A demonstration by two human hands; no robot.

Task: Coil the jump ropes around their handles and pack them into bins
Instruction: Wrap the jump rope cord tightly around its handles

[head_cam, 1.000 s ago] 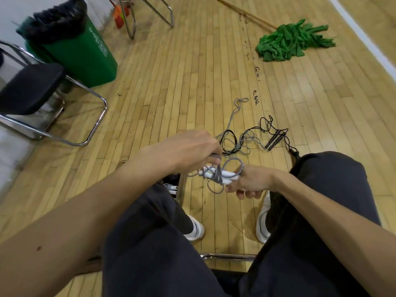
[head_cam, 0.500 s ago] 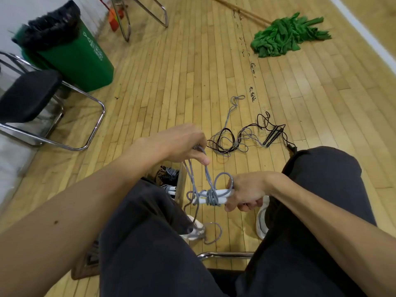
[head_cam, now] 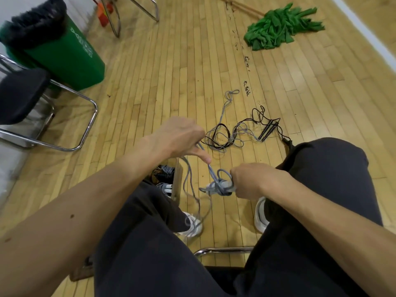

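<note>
I sit on a chair with a grey jump rope between my knees. My right hand (head_cam: 255, 181) grips its white handles (head_cam: 222, 186), which have a few turns of grey cord (head_cam: 211, 171) round them. My left hand (head_cam: 180, 138) pinches that cord just above the handles and holds it taut; a slack loop hangs down to my left shoe. On the floor ahead lies a tangle of a black rope and a grey rope (head_cam: 231, 136) with black handles (head_cam: 267, 131). A bin (head_cam: 176, 179) holding coiled ropes sits between my legs, mostly hidden.
A green trash bin (head_cam: 64, 58) with a black liner stands at the far left beside a black chair with a chrome frame (head_cam: 85, 129). A green mop (head_cam: 280, 28) lies on the wooden floor at the far right. My own chair's chrome bar (head_cam: 222, 250) shows below.
My left hand has lifted away from the handles, drawing the grey cord up and taut. My right hand has moved slightly down with the handles, and a slack loop has dropped toward my shoe.
</note>
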